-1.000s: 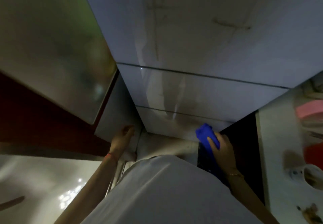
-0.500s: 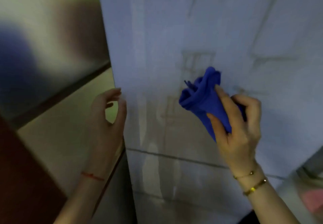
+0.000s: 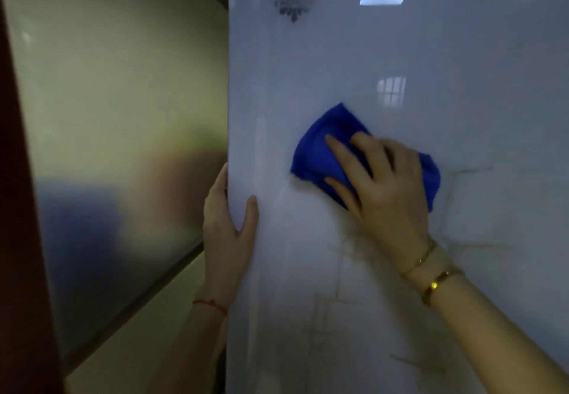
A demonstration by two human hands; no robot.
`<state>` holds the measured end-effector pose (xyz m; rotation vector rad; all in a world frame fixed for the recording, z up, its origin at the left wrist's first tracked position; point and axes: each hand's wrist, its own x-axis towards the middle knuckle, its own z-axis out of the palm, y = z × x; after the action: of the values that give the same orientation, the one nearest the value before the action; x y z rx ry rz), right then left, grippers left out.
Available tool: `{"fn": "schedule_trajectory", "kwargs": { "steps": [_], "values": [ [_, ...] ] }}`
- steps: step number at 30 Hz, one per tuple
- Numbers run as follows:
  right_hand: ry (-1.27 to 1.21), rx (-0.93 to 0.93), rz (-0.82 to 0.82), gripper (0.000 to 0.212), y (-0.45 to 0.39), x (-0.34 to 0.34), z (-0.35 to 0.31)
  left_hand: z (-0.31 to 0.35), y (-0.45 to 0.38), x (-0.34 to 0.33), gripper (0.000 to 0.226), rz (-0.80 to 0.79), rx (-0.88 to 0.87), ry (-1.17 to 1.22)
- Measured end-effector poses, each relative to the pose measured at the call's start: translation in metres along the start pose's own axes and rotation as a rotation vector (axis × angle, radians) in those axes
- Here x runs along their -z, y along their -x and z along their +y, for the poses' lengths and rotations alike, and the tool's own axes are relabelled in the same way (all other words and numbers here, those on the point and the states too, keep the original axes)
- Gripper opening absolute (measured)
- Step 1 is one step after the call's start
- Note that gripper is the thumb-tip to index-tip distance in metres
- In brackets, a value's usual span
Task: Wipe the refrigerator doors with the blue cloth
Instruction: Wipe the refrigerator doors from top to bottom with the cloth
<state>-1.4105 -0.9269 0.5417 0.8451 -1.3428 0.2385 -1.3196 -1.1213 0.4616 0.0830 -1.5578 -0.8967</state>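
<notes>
- The tall glossy pale-grey refrigerator door [image 3: 400, 55] is now filling most of the view, where a second ago the lower drawer fronts and the floor were showing; the gaze is lifting from the bottom of the appliance to its upper panel.
- The right hand [image 3: 381, 184] is now pressing flat against that door, where half a second ago it was carrying the cloth bunched just off the surface. Its fingers [image 3: 338, 150] are lying spread wide over the cloth rather than curled around it.
- The left hand [image 3: 228, 224] is now gripping the door's left edge, thumb on the front face and the other fingers wrapping out of sight behind; earlier it was hovering open beside that edge. Probably bracing the door against the push.
- The soft blue folded cloth [image 3: 314, 153] is sitting spread between palm and door, about mid-height, left of centre.
- Faint streaks are showing below and right of the cloth, a small dark snowflake emblem [image 3: 293, 1] above it.
- Judgement: wiping of the upper door is just starting; most of the panel is looking untouched.
</notes>
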Motion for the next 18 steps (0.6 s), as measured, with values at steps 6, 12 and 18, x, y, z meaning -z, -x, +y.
{"fn": "schedule_trajectory", "kwargs": {
  "steps": [6, 12, 18],
  "values": [
    [0.057, 0.136, -0.063, 0.043, 0.037, 0.005, 0.002, -0.009, 0.006, -0.012, 0.075, 0.031, -0.034, 0.05],
    [0.077, -0.155, 0.097, 0.037, -0.043, -0.005, 0.026, -0.015, 0.005, -0.016, 0.076, 0.068, -0.066, 0.033],
    [0.029, 0.191, -0.079, 0.042, 0.05, 0.0, -0.011, -0.019, 0.005, -0.017, 0.077, 0.066, -0.094, 0.049]
  ]
}}
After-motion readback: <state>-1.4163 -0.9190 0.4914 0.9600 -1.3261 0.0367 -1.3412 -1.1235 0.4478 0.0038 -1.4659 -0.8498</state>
